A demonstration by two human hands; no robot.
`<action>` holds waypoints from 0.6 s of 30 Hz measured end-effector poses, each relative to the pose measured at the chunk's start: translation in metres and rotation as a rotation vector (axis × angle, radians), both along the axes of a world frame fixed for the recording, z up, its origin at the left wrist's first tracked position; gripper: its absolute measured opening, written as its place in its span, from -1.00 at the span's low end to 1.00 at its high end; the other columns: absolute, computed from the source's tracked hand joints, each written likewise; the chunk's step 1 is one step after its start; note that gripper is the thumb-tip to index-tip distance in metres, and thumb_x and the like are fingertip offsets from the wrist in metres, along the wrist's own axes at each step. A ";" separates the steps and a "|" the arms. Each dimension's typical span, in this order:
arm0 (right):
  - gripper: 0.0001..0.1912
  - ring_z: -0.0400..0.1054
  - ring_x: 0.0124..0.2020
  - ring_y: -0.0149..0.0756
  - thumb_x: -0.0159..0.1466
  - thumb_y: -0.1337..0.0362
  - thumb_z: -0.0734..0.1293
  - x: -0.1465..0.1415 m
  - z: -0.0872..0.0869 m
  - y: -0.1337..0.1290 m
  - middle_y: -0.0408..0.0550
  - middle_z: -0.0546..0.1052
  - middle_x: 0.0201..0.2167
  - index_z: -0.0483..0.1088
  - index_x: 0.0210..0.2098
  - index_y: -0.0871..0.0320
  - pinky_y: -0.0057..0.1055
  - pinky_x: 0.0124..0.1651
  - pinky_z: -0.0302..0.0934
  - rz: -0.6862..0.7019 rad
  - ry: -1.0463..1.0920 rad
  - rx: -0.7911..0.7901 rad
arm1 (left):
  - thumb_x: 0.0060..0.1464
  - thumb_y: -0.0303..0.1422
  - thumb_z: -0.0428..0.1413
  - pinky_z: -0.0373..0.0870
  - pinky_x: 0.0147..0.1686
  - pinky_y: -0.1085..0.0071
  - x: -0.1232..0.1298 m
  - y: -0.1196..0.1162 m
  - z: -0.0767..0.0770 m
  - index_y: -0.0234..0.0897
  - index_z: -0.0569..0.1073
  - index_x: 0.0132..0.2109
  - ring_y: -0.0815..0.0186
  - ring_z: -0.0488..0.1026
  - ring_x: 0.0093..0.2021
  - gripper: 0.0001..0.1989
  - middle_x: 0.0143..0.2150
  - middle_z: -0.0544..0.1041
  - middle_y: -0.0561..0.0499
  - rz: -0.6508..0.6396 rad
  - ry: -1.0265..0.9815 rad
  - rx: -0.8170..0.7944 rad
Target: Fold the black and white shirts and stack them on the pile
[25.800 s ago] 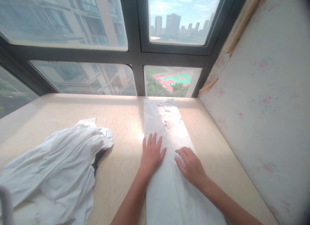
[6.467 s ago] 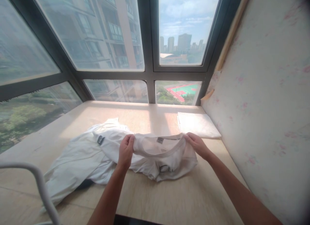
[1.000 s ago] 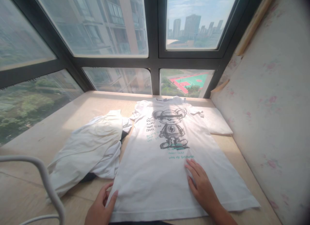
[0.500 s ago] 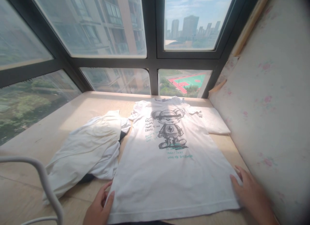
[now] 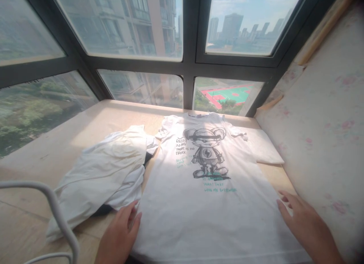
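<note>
A white T-shirt (image 5: 176, 214) lies spread flat on the wooden surface, its neck toward the window and its hem near me. On its front are a grey cartoon mouse figure and black and green lettering. My left hand (image 5: 121, 230) rests by the shirt's left edge, thumb and fingers apart and slightly bent. At the right edge is my right hand (image 5: 304, 218), also open, with its thumb and fingertips touching or just over the fabric. Neither hand visibly grips the cloth.
A loose heap of white clothes (image 5: 110, 165) with a dark part lies to the left. A folded white cloth (image 5: 264, 144) sits behind the shirt's right sleeve. A curved white tube (image 5: 57, 214) stands at lower left. Windows (image 5: 189, 67) and a flowered wall (image 5: 321, 127) enclose the surface.
Both hands have moved a little up along the shirt's sides, away from the hem. The view has shifted slightly, and the hem now sits lower in the frame.
</note>
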State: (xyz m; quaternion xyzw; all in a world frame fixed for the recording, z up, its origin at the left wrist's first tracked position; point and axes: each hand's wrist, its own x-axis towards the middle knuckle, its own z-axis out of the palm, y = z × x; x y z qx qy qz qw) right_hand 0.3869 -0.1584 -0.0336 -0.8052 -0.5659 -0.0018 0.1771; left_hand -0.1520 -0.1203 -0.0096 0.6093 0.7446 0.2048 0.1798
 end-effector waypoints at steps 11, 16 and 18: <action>-0.72 0.51 -0.26 -0.23 0.36 0.23 0.17 -0.178 0.004 0.153 -0.05 0.61 -0.16 0.48 -0.07 0.07 -0.32 -0.21 0.41 0.594 0.383 0.037 | 0.09 -0.36 0.03 0.31 0.13 0.23 0.056 0.278 0.023 -0.40 0.37 0.14 0.12 0.39 0.15 -0.54 0.16 0.44 -0.28 -0.157 -0.149 0.160; -0.73 0.52 -0.15 -0.20 0.37 0.28 0.16 -0.182 -0.023 0.172 -0.02 0.61 -0.19 0.49 -0.15 0.09 -0.30 -0.09 0.40 0.601 0.495 0.137 | -0.01 -0.46 0.07 0.41 -0.11 0.33 0.051 0.379 0.004 -0.44 0.35 0.14 0.16 0.50 -0.04 -0.49 0.03 0.51 -0.30 -0.119 -0.233 0.050; -0.75 0.51 -0.15 -0.22 0.37 0.29 0.17 -0.179 -0.026 0.172 -0.03 0.61 -0.19 0.49 -0.15 0.09 -0.32 -0.08 0.40 0.602 0.525 0.141 | -0.05 -0.41 0.13 0.40 -0.31 0.40 0.050 0.397 0.000 -0.39 0.42 0.04 0.23 0.52 -0.24 -0.56 -0.13 0.56 -0.19 -0.126 -0.282 -0.010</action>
